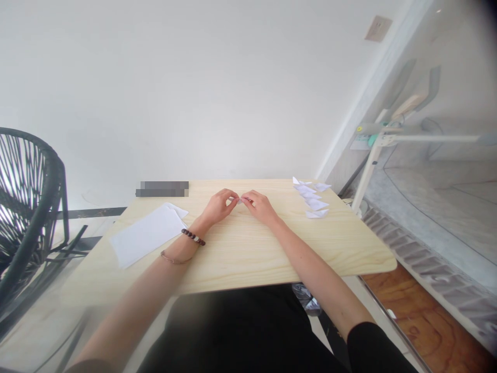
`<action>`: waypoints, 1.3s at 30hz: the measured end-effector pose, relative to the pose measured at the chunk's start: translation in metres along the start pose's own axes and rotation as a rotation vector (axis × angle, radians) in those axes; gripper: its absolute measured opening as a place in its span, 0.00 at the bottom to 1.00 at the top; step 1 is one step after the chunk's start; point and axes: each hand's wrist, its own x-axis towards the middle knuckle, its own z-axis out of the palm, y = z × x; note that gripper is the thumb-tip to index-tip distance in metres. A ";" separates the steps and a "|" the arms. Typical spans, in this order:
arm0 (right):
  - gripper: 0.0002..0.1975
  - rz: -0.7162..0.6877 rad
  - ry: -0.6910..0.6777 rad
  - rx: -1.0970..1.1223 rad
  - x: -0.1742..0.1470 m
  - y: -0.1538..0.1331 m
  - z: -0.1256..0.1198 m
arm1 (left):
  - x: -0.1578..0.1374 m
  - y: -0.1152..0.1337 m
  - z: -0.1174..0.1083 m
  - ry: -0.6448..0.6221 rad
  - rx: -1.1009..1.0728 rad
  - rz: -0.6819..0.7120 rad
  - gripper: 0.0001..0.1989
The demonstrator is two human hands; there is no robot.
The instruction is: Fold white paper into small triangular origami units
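Observation:
My left hand (222, 205) and my right hand (259, 205) meet above the middle of the table, fingertips nearly touching. Both are closed in a pinch on a small folded piece of paper (239, 201), mostly hidden by the fingers. To the right of my right hand, several folded white paper boats (310, 196) stand in a close row running toward the back. Left of my left hand lies a stack of white paper sheets (149, 235), with one corner turned up.
The light wooden table (240, 259) backs onto a white wall. A blurred-out dark object (162, 189) lies at its back left. A dark woven chair (33, 207) stands at the left, and a white metal frame (368, 176) rises beyond the right edge.

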 end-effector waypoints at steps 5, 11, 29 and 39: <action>0.11 -0.010 0.025 0.004 0.000 0.001 0.001 | 0.000 -0.001 0.001 0.008 -0.048 -0.059 0.12; 0.12 0.058 0.109 0.069 0.001 0.003 0.003 | 0.001 -0.008 0.004 0.018 -0.393 -0.291 0.17; 0.15 0.338 0.095 0.331 -0.001 0.012 0.007 | 0.001 -0.017 0.002 0.054 -0.626 -0.424 0.19; 0.14 0.221 0.029 0.173 -0.002 0.001 0.001 | -0.003 -0.011 0.003 -0.106 -0.632 -0.416 0.19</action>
